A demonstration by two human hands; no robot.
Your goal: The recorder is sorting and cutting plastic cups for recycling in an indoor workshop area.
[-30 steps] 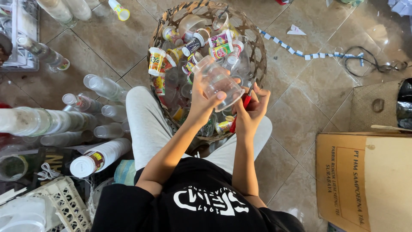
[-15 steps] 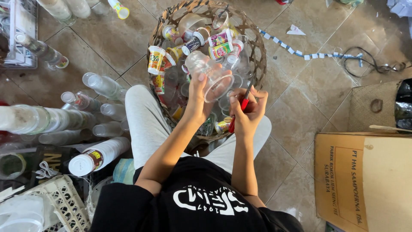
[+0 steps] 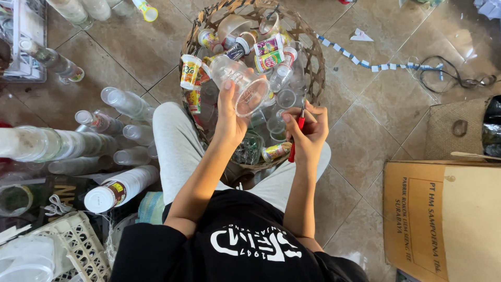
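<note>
We note the left hand [image 3: 229,112] gripping a clear plastic cup [image 3: 242,86] over the woven basket [image 3: 313,62]. The right hand [image 3: 308,130] is closed around a red-handled cutter [image 3: 297,133].

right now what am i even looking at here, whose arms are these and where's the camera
The camera sits on a person's head and looks straight down, so the arms are that person's own. They sit on a tiled floor with a woven basket full of clear plastic cups and small bottles between their legs. The left hand holds up a clear plastic cup on its side. The right hand grips a small red-handled tool; I cannot tell what kind. Stacks of cups lie on the floor to the left, and a cardboard box stands at the right.
</note>
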